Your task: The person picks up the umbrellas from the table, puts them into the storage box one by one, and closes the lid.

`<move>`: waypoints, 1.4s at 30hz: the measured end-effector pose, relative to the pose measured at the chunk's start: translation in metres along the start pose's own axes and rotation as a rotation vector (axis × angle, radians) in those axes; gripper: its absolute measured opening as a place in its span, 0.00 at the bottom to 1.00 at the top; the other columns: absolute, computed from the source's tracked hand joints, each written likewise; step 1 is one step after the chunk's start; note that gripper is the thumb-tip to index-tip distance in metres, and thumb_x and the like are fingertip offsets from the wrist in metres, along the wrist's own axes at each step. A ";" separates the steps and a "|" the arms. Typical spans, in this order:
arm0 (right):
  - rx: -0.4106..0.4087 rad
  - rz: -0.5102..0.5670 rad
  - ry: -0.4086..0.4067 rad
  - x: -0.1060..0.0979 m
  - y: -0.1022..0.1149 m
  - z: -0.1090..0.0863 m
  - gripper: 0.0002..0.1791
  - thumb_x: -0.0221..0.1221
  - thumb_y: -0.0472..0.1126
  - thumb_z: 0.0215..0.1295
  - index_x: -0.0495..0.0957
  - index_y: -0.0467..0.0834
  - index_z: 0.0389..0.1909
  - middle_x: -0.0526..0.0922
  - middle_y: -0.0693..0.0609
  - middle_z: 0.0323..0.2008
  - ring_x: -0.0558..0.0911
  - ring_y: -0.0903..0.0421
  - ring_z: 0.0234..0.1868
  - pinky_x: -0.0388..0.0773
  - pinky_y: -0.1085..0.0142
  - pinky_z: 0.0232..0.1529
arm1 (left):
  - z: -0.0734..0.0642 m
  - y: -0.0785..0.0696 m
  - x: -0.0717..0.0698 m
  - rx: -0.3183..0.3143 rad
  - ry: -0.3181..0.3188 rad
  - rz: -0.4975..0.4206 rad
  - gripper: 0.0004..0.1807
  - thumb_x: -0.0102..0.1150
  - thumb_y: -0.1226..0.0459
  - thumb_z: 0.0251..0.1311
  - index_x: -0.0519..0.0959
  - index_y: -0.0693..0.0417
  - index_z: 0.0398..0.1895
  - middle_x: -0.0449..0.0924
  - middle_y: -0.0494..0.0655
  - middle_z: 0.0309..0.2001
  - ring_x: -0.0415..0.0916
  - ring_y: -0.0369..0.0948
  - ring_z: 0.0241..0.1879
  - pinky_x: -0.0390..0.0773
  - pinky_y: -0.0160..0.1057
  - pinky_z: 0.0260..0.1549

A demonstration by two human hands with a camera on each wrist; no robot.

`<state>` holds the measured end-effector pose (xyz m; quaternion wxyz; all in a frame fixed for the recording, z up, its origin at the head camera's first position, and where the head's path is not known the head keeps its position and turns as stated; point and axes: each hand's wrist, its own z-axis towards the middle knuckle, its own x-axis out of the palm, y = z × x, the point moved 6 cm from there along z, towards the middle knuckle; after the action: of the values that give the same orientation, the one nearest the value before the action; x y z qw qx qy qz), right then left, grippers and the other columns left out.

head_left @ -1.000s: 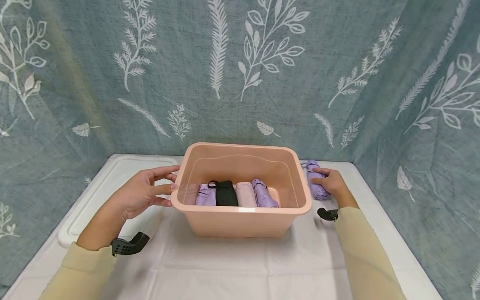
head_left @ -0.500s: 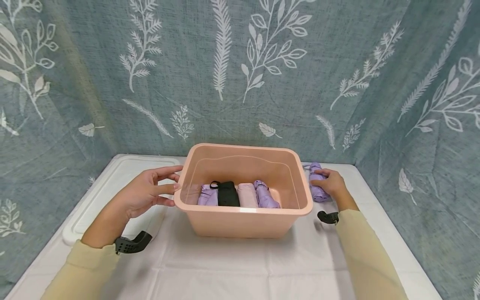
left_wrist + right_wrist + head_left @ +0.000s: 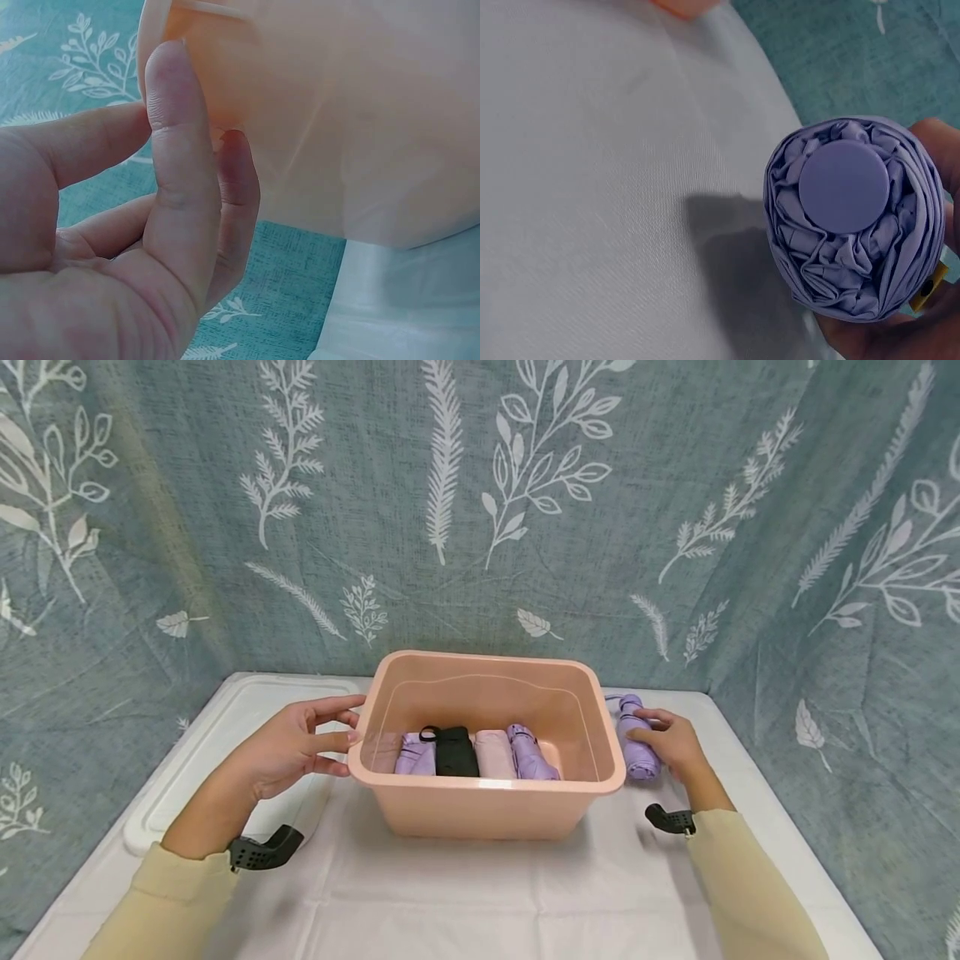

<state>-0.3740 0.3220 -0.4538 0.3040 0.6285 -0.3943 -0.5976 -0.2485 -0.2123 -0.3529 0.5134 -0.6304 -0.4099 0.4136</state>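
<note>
My right hand (image 3: pixel 671 743) grips a rolled-up lilac folding umbrella (image 3: pixel 639 758) just right of the peach plastic bin (image 3: pixel 487 810). The right wrist view shows this umbrella's round end cap (image 3: pixel 845 186) ringed by bunched fabric, with its shadow on the cloth beside it. At the bin's left rim, my left hand (image 3: pixel 285 747) touches the outside with spread, lightly bent fingers; its thumb (image 3: pixel 176 112) lies against the rim. Inside the bin lie a lilac umbrella (image 3: pixel 416 755), a black rolled one with a loop (image 3: pixel 456 753), a pale pink roll (image 3: pixel 495 755) and another lilac umbrella (image 3: pixel 532 755).
A white rectangular lid (image 3: pixel 247 718) lies flat at the left, partly behind my left forearm. White cloth (image 3: pixel 450 902) covers the table. A blue-green leaf-patterned curtain (image 3: pixel 480 527) closes off the back and both sides.
The right hand has closed further round the lilac umbrella and drawn it slightly towards me. The left hand keeps its place on the bin's rim.
</note>
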 end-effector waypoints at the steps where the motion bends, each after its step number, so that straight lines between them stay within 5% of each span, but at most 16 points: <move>1: -0.003 0.019 0.003 0.001 0.000 -0.002 0.33 0.68 0.42 0.65 0.73 0.40 0.70 0.72 0.32 0.69 0.75 0.40 0.65 0.81 0.66 0.54 | 0.000 0.000 0.000 -0.005 -0.003 0.000 0.40 0.64 0.67 0.68 0.57 0.60 0.80 0.71 0.46 0.51 0.83 0.37 0.35 0.90 0.41 0.36; 5: -0.004 0.069 0.012 0.005 0.006 -0.011 0.33 0.67 0.41 0.65 0.73 0.41 0.71 0.73 0.32 0.68 0.76 0.42 0.64 0.79 0.76 0.45 | 0.000 0.001 0.000 0.001 -0.001 0.003 0.40 0.64 0.67 0.68 0.57 0.60 0.80 0.71 0.46 0.51 0.83 0.37 0.34 0.90 0.41 0.36; 13: 0.000 0.151 0.062 0.008 0.016 -0.030 0.34 0.66 0.40 0.67 0.70 0.41 0.73 0.69 0.33 0.71 0.76 0.43 0.63 0.84 0.73 0.46 | 0.000 0.000 0.000 0.019 0.012 -0.014 0.40 0.63 0.68 0.69 0.56 0.62 0.80 0.70 0.46 0.52 0.83 0.36 0.36 0.90 0.41 0.36; 23: 0.006 0.249 0.096 0.009 0.014 -0.044 0.33 0.66 0.39 0.67 0.70 0.43 0.73 0.68 0.34 0.70 0.82 0.55 0.50 0.88 0.65 0.45 | -0.001 0.000 -0.001 0.027 0.007 -0.015 0.40 0.63 0.68 0.69 0.57 0.63 0.80 0.72 0.44 0.50 0.83 0.37 0.34 0.90 0.41 0.35; 29: -0.021 0.294 0.103 0.009 0.017 -0.052 0.32 0.66 0.38 0.68 0.71 0.42 0.72 0.75 0.44 0.60 0.84 0.61 0.45 0.88 0.65 0.45 | 0.000 0.000 -0.001 0.020 0.003 -0.015 0.39 0.63 0.68 0.69 0.57 0.62 0.80 0.71 0.45 0.50 0.83 0.36 0.34 0.89 0.40 0.35; 34: -0.035 0.324 0.112 0.009 0.021 -0.060 0.30 0.67 0.38 0.67 0.73 0.41 0.70 0.78 0.55 0.52 0.84 0.63 0.46 0.87 0.67 0.46 | 0.000 0.000 0.000 0.028 0.014 -0.020 0.39 0.63 0.68 0.69 0.57 0.63 0.80 0.71 0.45 0.50 0.82 0.36 0.34 0.89 0.41 0.35; 42: -0.045 0.326 0.151 0.006 0.028 -0.069 0.27 0.65 0.40 0.70 0.74 0.46 0.68 0.75 0.50 0.57 0.81 0.60 0.49 0.88 0.64 0.45 | 0.000 0.000 -0.001 0.033 0.021 -0.030 0.39 0.62 0.69 0.69 0.57 0.63 0.80 0.71 0.46 0.51 0.82 0.35 0.35 0.90 0.41 0.35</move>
<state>-0.3098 0.2971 -0.4262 0.4396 0.5922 -0.4534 -0.5004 -0.2488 -0.2130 -0.3527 0.5341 -0.6198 -0.4071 0.4061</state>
